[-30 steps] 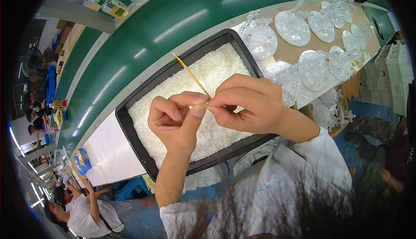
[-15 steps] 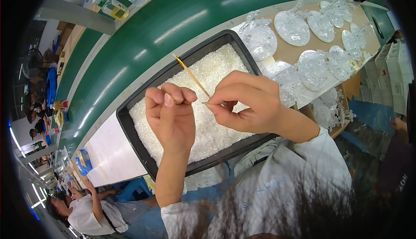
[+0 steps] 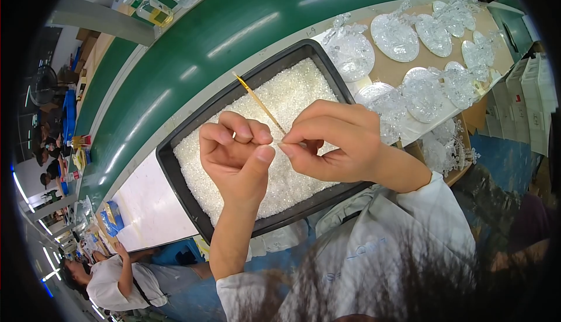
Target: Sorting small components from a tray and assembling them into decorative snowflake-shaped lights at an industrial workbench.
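I see a thin yellow stick [image 3: 260,104], slanted over the bead tray [image 3: 175,164]; R hand [image 3: 336,144] fingers pinch its end, L hand [image 3: 236,158] fingers pressed together, touching R's.

1. Factory assembly hall, judging by the long green conveyor belt [image 3: 234,35] running past the workbench.
2. Black tray [image 3: 187,196] heaped with clear crystal beads [image 3: 292,97], bulk stock for handwork.
3. Finished clear bead ornaments [image 3: 403,35] laid out in rows on cardboard.
4. Other seated workers [image 3: 111,278] along the same line.
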The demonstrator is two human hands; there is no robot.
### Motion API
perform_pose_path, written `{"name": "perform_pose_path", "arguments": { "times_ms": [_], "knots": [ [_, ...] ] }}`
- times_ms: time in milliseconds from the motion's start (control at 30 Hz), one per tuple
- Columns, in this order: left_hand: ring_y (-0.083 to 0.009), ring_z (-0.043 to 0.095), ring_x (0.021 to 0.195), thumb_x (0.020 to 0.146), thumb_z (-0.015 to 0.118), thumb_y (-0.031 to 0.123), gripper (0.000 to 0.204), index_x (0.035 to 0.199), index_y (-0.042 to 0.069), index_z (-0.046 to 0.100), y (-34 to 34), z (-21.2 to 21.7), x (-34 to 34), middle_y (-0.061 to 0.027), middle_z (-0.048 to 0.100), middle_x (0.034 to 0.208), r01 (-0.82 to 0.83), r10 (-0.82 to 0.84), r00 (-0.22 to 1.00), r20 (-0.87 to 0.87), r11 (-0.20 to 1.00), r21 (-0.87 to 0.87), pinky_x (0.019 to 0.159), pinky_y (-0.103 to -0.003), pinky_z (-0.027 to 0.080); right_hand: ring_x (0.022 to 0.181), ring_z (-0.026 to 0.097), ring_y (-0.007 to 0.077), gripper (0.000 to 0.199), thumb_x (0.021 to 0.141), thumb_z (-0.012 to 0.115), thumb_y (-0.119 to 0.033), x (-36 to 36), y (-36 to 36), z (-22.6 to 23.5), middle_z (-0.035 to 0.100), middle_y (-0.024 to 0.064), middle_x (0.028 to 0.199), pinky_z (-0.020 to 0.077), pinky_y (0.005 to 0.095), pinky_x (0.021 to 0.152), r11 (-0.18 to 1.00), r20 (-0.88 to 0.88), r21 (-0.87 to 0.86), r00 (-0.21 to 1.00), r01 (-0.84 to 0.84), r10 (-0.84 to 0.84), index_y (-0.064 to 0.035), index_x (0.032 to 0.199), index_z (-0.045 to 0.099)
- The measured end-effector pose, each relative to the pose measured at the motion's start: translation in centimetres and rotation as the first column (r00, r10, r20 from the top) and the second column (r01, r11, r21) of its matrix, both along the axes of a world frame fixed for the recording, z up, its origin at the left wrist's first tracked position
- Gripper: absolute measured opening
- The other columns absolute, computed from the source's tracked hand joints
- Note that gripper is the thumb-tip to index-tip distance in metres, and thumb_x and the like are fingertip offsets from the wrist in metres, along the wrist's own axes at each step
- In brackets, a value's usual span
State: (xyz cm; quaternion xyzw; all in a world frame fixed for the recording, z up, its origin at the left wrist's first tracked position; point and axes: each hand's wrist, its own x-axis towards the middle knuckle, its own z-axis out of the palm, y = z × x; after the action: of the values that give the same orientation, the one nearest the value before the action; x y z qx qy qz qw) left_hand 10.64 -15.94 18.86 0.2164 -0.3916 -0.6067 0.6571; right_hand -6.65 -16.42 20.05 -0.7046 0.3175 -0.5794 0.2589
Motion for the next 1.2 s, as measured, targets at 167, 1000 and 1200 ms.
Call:
{"name": "perform_pose_path", "arguments": {
  "times_ms": [167, 1000, 1200],
  "knots": [
    [-0.0208, 0.067, 0.085, 0.073, 0.071, -0.021, 0.047, 0.096, 0.010, 0.044, 0.35, -0.03, -0.02, -0.0068, 0.053, 0.096, -0.040, 0.038, 0.999, 0.034, 0.998, 0.050, 0.077, -0.034, 0.058, 0.054, 0.061, 0.0091, 0.010, 0.075, 0.077, 0.003, -0.01, 0.09, -0.18, 0.066, 0.0069, 0.074, 0.0493, 0.0207, 0.046, 1.000, 0.000, -0.008, 1.000, 0.013, -0.013, -0.0002, 0.081, 0.070],
    [-0.0228, 0.071, 0.088, 0.076, 0.072, -0.018, 0.041, 0.078, 0.008, 0.041, 0.46, 0.39, 0.26, -0.0081, 0.054, 0.092, -0.115, 0.148, 0.957, 0.250, 0.983, -0.142, 0.077, -0.033, 0.061, 0.053, 0.062, 0.0100, 0.011, 0.075, 0.077, 0.003, 0.03, -0.16, -0.34, 0.066, 0.0076, 0.075, 0.0492, 0.0218, 0.044, 0.996, -0.038, -0.080, 0.999, 0.036, -0.039, 0.0001, 0.080, 0.068],
    [-0.0227, 0.071, 0.088, 0.076, 0.072, -0.018, 0.041, 0.076, 0.009, 0.041, 0.41, 0.41, 0.51, -0.0081, 0.053, 0.093, -0.102, 0.135, 0.958, 0.254, 0.985, -0.136, 0.077, -0.033, 0.061, 0.054, 0.063, 0.0113, 0.010, 0.076, 0.076, 0.003, 0.01, -0.21, -0.29, 0.066, 0.0080, 0.076, 0.0504, 0.0224, 0.045, 0.995, -0.055, -0.096, 0.998, 0.025, -0.031, 0.0003, 0.082, 0.069]
  ]
}}
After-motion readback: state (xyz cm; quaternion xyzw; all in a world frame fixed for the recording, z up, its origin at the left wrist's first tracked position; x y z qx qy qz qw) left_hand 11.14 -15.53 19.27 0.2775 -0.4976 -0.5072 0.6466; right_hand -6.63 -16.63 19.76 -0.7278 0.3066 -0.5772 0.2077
